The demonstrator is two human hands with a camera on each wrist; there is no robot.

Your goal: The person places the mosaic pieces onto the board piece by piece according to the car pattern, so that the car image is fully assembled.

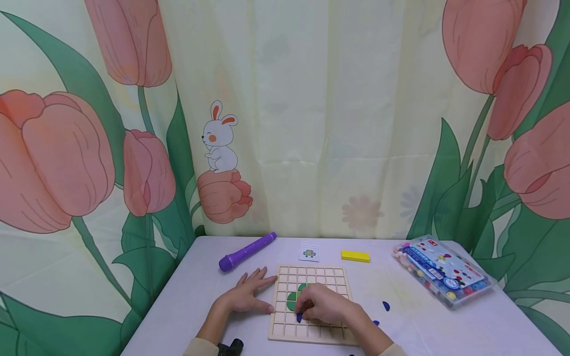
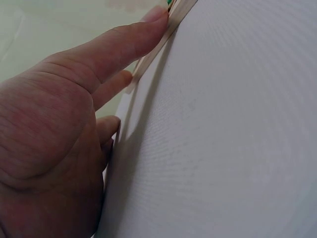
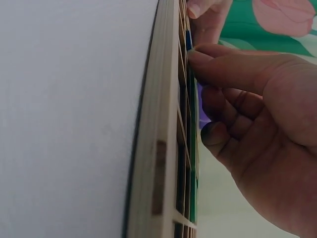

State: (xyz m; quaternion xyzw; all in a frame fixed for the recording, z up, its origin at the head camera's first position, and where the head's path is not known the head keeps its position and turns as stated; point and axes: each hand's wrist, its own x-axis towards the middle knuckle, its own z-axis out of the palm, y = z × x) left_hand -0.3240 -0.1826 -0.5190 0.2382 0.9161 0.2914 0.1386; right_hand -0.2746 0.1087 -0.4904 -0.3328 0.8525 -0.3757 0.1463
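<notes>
A wooden grid board [image 1: 285, 332] lies flat on the white table, with green rounded pieces [image 1: 291, 301] set in its upper middle cells. My right hand [image 1: 327, 304] is over the board and pinches a small dark blue piece [image 1: 299, 317] between thumb and fingertips, at the cells just below the green ones. The right wrist view shows the same blue piece [image 3: 188, 40] at the fingertips, low against the grid. My left hand [image 1: 247, 291] lies spread at the board's left side, thumb and fingertip touching its edge. In the left wrist view the thumb [image 2: 124, 47] rests along that wooden edge.
Two loose blue pieces [image 1: 386, 306] lie right of the board. Behind it are a small pattern card [image 1: 309, 252] and a yellow block [image 1: 355, 256]. A purple microphone-shaped stick [image 1: 247, 252] lies back left, a clear lidded case [image 1: 443, 271] of colourful pieces back right.
</notes>
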